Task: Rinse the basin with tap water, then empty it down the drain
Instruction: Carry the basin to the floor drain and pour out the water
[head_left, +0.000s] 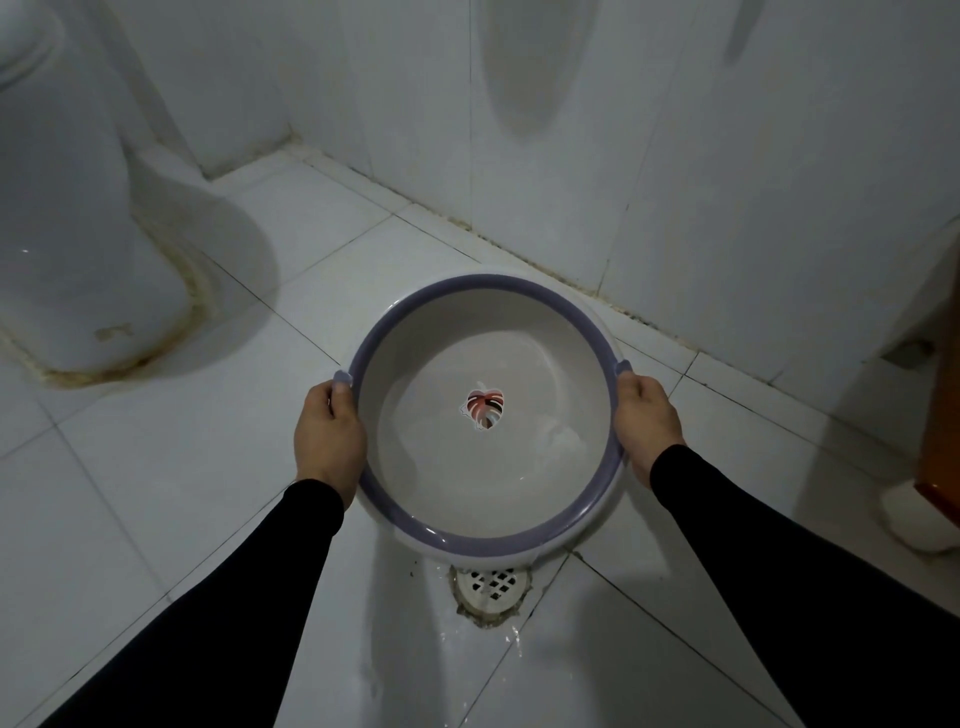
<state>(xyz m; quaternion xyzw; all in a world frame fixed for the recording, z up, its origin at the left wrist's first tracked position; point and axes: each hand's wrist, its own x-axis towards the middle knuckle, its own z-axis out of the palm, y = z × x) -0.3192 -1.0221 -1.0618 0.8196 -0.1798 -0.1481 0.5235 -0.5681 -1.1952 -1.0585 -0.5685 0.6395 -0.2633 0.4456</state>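
A round white basin (545, 332) with a purple rim and a leaf picture on its bottom is held level above the tiled floor. A shallow layer of clear water lies in it. My left hand (328, 441) grips the rim on the left side and my right hand (647, 423) grips it on the right, both in black sleeves. The floor drain (491, 590), a white grate set in the tiles, lies just below the basin's near edge, partly hidden by it.
A white toilet base (78, 249) with a stained seal stands at the left. Tiled walls (675, 156) meet in a corner behind the basin. An orange-brown wooden edge (940, 415) and a white object (919, 519) sit at the right. The tiles near the drain are wet.
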